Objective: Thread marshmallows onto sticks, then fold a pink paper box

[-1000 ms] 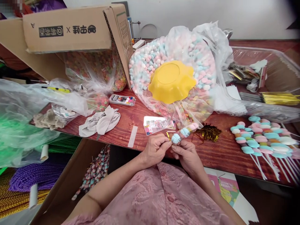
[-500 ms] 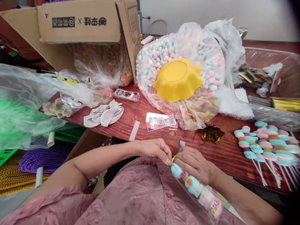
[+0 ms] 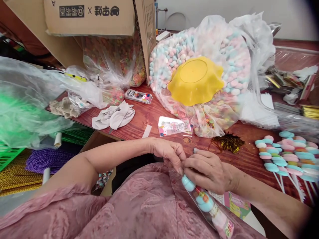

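Observation:
A clear plastic bag [image 3: 214,215] holds a marshmallow skewer [image 3: 204,201] with blue, pink and white marshmallows and small coloured gummies. It lies aslant against my pink shirt. My left hand [image 3: 170,153] pinches at the bag's gathered top end, thumb against fingers. My right hand [image 3: 205,171] is closed round the same end, its fingertips touching those of the left. What lies between the fingertips is hidden. A bit of grey wrapping [image 3: 195,150] shows at a right-hand finger. Below the right wrist is a printed card [image 3: 238,204], partly covered.
Behind my hands sit printed labels [image 3: 174,126], a bundle of gold twist ties [image 3: 228,142] and a yellow bowl [image 3: 195,81] upside down on a big marshmallow bag [image 3: 161,63]. Marshmallow skewers [image 3: 286,154] lie right. At left are a cardboard box [image 3: 92,20] and a grey cloth [image 3: 113,116].
The right fingers have moved in against the left fingertips, and the yellow tie seen between the hands before is now covered. The view has shifted slightly, and more of the printed card shows.

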Tool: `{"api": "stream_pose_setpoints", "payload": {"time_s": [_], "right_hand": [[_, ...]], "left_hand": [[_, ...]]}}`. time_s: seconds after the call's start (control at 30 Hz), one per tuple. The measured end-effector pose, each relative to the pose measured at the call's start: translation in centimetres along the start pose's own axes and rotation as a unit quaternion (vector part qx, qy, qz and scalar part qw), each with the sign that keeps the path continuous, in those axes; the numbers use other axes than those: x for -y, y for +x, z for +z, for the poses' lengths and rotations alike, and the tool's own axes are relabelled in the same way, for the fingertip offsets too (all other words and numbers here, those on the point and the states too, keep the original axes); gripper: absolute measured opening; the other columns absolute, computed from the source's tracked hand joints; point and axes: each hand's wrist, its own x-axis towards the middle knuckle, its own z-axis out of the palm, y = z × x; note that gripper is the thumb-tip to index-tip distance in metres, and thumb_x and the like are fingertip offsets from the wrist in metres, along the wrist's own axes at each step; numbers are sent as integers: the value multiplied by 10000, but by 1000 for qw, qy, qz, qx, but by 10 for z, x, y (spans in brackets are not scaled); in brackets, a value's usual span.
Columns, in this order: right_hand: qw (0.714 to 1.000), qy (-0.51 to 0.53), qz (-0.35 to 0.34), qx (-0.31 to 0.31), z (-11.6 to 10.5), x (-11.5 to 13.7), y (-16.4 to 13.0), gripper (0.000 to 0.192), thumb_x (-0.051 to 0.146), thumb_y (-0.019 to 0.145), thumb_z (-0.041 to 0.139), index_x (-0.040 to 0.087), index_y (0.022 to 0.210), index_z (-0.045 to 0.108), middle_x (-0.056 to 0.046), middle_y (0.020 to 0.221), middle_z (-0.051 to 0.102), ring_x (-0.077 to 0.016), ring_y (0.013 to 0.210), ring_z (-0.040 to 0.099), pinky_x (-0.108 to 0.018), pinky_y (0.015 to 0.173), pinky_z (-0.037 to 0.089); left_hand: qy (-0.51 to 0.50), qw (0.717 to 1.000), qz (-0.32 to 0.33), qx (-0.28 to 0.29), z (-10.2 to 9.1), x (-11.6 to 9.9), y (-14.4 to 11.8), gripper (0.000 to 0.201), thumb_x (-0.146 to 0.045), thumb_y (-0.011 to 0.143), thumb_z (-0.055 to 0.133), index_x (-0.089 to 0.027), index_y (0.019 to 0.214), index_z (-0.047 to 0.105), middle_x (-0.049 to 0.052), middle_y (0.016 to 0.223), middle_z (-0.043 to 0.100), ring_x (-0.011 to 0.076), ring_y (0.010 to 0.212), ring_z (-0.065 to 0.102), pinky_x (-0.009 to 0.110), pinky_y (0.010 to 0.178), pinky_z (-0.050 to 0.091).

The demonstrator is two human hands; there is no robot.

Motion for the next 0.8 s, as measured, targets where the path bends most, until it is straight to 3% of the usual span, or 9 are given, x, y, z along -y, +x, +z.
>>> {"api": "stream_pose_setpoints", "payload": {"time_s": [0.2, 0.27, 0.33, 0.4, 0.47, 0.53, 0.63, 0.73, 0.8], "right_hand": [[996, -76, 55, -12, -10, -11, 8, 147, 181, 923, 473, 238, 953, 605, -10, 757, 633, -136, 628, 528, -314, 567, 343], [988, -146, 52, 5, -16, -17, 12, 154, 155, 906, 457, 230, 867, 585, -1, 678, 575, -140, 582, 460, -322, 558, 314], [979, -191, 64, 3, -22, -24, 15, 174, 144, 893, 443, 224, 784, 552, -3, 645, 534, -141, 557, 406, -326, 552, 290], [973, -206, 98, -28, -26, -30, 17, 186, 128, 878, 426, 217, 752, 530, -14, 641, 518, -141, 555, 386, -325, 544, 271], [970, -182, 147, -68, -28, -32, 19, 185, 104, 866, 408, 207, 762, 521, -21, 649, 514, -142, 573, 404, -315, 545, 276], [966, -110, 209, -109, -24, -28, 20, 175, 104, 875, 401, 198, 783, 517, -18, 669, 522, -138, 606, 447, -294, 563, 311], [937, 71, 311, -141, -9, -18, 22, 181, 151, 906, 434, 198, 741, 492, 17, 646, 511, -111, 597, 461, -251, 570, 347], [890, 212, 378, -141, 7, -10, 23, 237, 199, 899, 462, 196, 663, 433, 37, 602, 461, -95, 562, 413, -226, 537, 342], [873, 223, 398, -173, 11, -8, 24, 233, 209, 890, 466, 194, 660, 434, 37, 605, 439, -95, 570, 396, -224, 537, 337]], "left_hand": [[108, 980, 72, -154, -18, -23, -17, 103, -276, 641, 777, -183, 616, 741, 41, 600, 654, 138, 521, 521, 269, 505, 406], [196, 934, 136, -265, -8, -35, -24, 91, -238, 694, 732, -181, 623, 729, 38, 615, 639, 147, 578, 540, 275, 576, 426], [304, 856, 203, -364, 12, -41, -27, 105, -193, 740, 684, -190, 643, 724, 41, 634, 617, 158, 626, 531, 292, 647, 433], [399, 801, 242, -375, 30, -39, -25, 134, -168, 766, 654, -201, 655, 722, 59, 665, 611, 180, 669, 529, 321, 713, 436], [442, 797, 256, -322, 38, -28, -17, 98, -186, 772, 663, -203, 709, 735, 84, 729, 639, 204, 714, 548, 342, 753, 442], [425, 812, 269, -297, 32, -13, -4, 106, -218, 788, 661, -199, 843, 750, 100, 851, 675, 223, 792, 581, 352, 799, 456], [313, 826, 295, -363, 9, 0, 13, 272, -221, 874, 549, -222, 1096, 707, 67, 964, 684, 198, 874, 612, 348, 868, 467], [240, 795, 330, -449, -5, 2, 20, 362, -283, 922, 527, -254, 1271, 617, 63, 1152, 662, 195, 1044, 599, 358, 968, 446], [206, 764, 340, -508, -5, 3, 18, 415, -345, 914, 570, -274, 1323, 575, 73, 1319, 586, 217, 1211, 525, 369, 1034, 410]]}}
